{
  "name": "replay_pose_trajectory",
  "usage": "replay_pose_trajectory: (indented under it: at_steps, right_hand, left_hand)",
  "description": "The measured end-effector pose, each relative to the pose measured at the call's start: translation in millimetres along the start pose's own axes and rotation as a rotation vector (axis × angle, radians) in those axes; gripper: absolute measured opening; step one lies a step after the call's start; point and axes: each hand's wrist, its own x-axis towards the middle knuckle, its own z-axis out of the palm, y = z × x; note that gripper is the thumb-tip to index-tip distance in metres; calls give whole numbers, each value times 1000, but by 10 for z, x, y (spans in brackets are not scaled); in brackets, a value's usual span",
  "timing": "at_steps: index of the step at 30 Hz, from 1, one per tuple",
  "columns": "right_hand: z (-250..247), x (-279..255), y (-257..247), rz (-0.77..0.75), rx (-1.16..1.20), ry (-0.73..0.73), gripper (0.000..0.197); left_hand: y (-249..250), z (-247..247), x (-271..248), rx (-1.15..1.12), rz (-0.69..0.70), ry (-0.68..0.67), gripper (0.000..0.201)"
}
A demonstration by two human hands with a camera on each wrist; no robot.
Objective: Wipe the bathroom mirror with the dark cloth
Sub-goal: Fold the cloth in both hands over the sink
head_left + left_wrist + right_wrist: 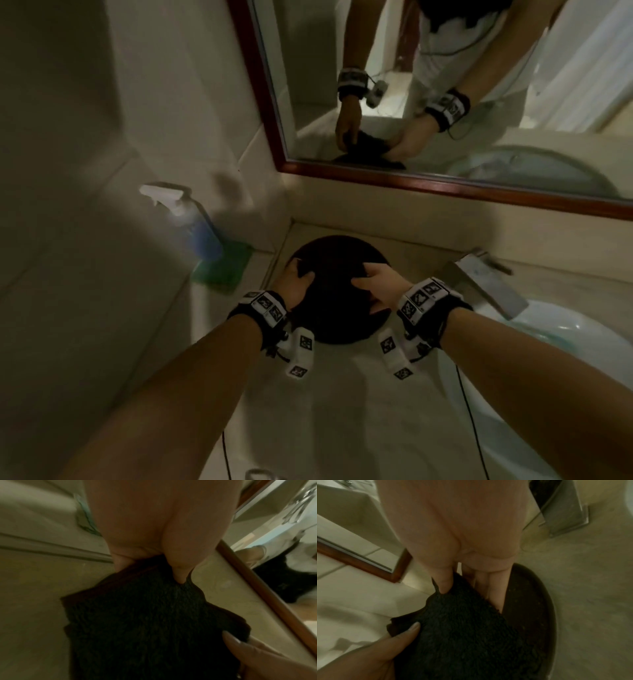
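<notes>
A dark fluffy cloth (334, 284) lies on a dark round plate (342, 337) on the counter, just below the wood-framed mirror (445, 68). My left hand (296, 279) grips the cloth's left edge, thumb on top. My right hand (375, 281) pinches its right edge. In the left wrist view the left hand (150, 566) holds the cloth (145, 615) between thumb and fingers. In the right wrist view the right hand (467, 582) has its thumb above the cloth (467, 628) and its fingers under it, over the plate (530, 601). The mirror reflects both hands on the cloth.
A spray bottle (193, 222) with blue liquid stands on a green pad (222, 267) at the left wall. A metal faucet (489, 281) and the pale sink basin (548, 342) lie to the right. The tiled wall is close on the left.
</notes>
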Motion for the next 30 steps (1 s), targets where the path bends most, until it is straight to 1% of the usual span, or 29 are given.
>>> replay_pose_trajectory:
  at_steps: [2, 4, 6, 8, 12, 15, 17, 20, 21, 24, 26, 28, 30]
  right_hand:
    - [56, 125, 60, 45, 21, 19, 26]
    - [88, 242, 128, 82, 39, 49, 34]
    - [93, 343, 191, 109, 46, 73, 45]
    - [87, 421, 208, 121, 40, 104, 49]
    - [31, 589, 228, 103, -48, 158, 47]
    - [-22, 675, 245, 92, -79, 185, 47]
    - [-45, 731, 249, 70, -115, 191, 40]
    - [-93, 810, 222, 54, -162, 198, 26]
    - [-110, 834, 209, 51, -187, 205, 29]
    - [-164, 889, 200, 39, -289, 230, 38]
    - [-205, 927, 250, 2, -357, 268, 42]
    - [-229, 911, 288, -86, -441, 290, 44]
    - [-223, 877, 322, -199, -580, 309, 43]
  left_hand:
    - [-96, 16, 174, 32, -9, -52, 59]
    - [-164, 68, 314, 46, -23, -89, 59]
    - [-187, 126, 408, 60, -23, -87, 56]
    - [-194, 158, 505, 97, -7, -76, 52]
    - [-175, 161, 710, 126, 30, -74, 43]
    - [-147, 150, 823, 153, 33, -44, 33]
    - [-141, 148, 888, 181, 33, -24, 23]
    - [-141, 160, 988, 193, 38, -18, 20]
    - [-125, 161, 1007, 190, 44, -18, 18]
    - [-98, 181, 1068, 184, 80, -4, 23]
    - [-109, 203, 1086, 182, 99, 26, 29]
    - [-127, 222, 1092, 186, 119, 83, 40]
    - [-144, 234, 1089, 249, 165, 164, 42]
